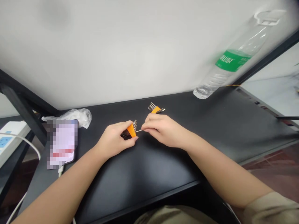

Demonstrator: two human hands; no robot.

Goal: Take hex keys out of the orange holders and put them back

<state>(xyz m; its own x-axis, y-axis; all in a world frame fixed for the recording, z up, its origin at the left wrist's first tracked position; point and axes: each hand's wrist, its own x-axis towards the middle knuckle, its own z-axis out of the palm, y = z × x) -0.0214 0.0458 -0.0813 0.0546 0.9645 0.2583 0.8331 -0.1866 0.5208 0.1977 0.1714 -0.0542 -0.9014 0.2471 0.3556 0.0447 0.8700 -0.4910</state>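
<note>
My left hand (115,138) is closed around an orange holder (131,130) with several metal hex keys stuck in it, just above the black table (144,174). My right hand (161,129) pinches the end of one thin metal key (138,131) that sticks out of that holder. A second orange holder (155,109) with several keys lies on the table just beyond my right hand.
A clear water bottle with a green label (233,59) stands at the back right. A phone (62,144) and a crumpled plastic bag (74,115) lie at the left. A white power strip (9,138) with a cable sits off the table's left edge.
</note>
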